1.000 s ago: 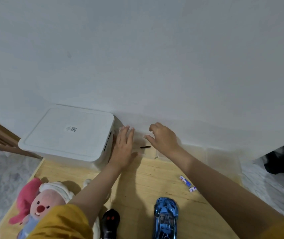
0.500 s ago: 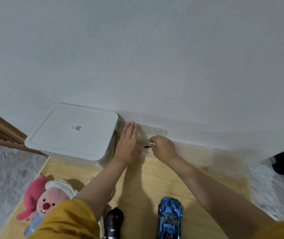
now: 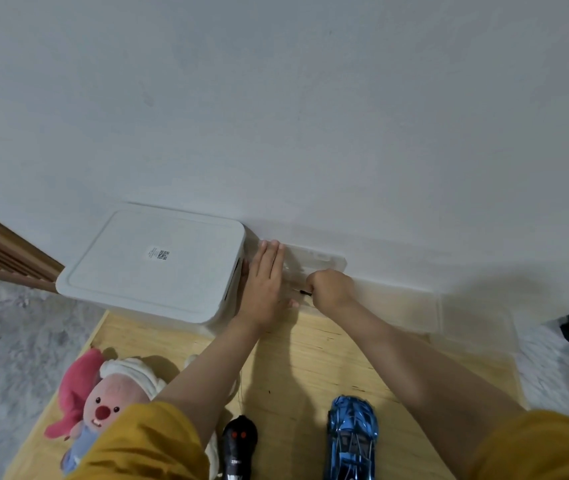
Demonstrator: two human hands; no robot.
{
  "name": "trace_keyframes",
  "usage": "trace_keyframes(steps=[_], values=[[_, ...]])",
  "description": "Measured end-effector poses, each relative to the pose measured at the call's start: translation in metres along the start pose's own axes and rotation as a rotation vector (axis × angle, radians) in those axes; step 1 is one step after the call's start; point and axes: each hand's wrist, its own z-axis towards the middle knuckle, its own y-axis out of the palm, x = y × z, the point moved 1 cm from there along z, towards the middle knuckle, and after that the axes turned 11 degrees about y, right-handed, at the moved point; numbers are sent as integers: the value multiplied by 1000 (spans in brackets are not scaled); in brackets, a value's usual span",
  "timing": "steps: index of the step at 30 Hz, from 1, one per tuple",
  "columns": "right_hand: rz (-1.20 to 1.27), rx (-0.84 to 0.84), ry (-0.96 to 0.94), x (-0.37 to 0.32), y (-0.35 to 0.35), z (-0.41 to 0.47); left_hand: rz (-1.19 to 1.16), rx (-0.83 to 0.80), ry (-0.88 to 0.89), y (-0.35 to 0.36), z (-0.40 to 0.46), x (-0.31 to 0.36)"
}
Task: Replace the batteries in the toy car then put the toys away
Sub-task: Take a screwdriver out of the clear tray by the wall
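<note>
The left hand is lying flat, fingers straight and together, pressing down on a clear plastic box at the far edge of the wooden desk, against the white wall. The right hand is curling beside it, its grip closing narrow around a small dark tool whose tip is poking out toward the left hand; what kind of tool cannot be told. The blue toy car is sitting at the near edge of the desk, between the two forearms, well apart from both hands. A black remote control is lying just left of the car. A pink plush toy is resting at the near-left corner. A white lidded storage bin is standing at the far-left corner, touching the left hand's side.
</note>
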Motion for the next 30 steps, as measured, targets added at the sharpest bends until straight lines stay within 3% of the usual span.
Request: trace_keyframes(steps=[6, 12, 21, 30], values=[[19, 2, 10, 1, -2, -2, -34, 11, 3, 0, -1, 0], [338, 4, 28, 16, -10, -19, -18, -4, 4, 0, -2, 0], [734, 227, 36, 54, 12, -98, 140, -137, -88, -1, -2, 11], [915, 284, 203, 73, 37, -162, 164, -241, -150, -6, -23, 31]])
